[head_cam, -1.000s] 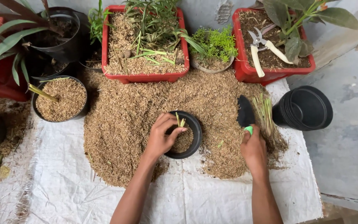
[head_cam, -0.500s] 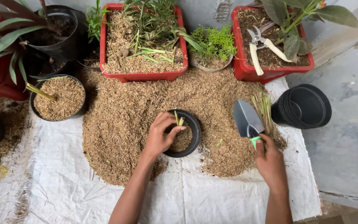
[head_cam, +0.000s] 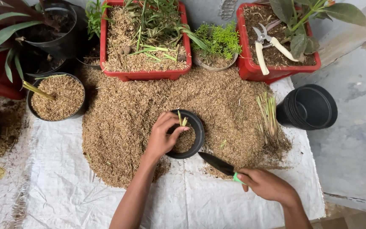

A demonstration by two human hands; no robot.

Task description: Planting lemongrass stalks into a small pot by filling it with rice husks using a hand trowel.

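Trowel [head_cam: 217, 163] now beside pot [head_cam: 195, 127], in fingers [head_cam: 243, 176].

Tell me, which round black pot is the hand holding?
The small black plastic pot in the middle of the brown husk pile, with a green sprout inside. The left hand grips its rim; the other black pots stand untouched at the sides.

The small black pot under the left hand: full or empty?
Partly full: the small black pot holds brown husk below its rim, with a green shoot.

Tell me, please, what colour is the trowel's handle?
Green, below the dark blade of the trowel, seen in the head view.
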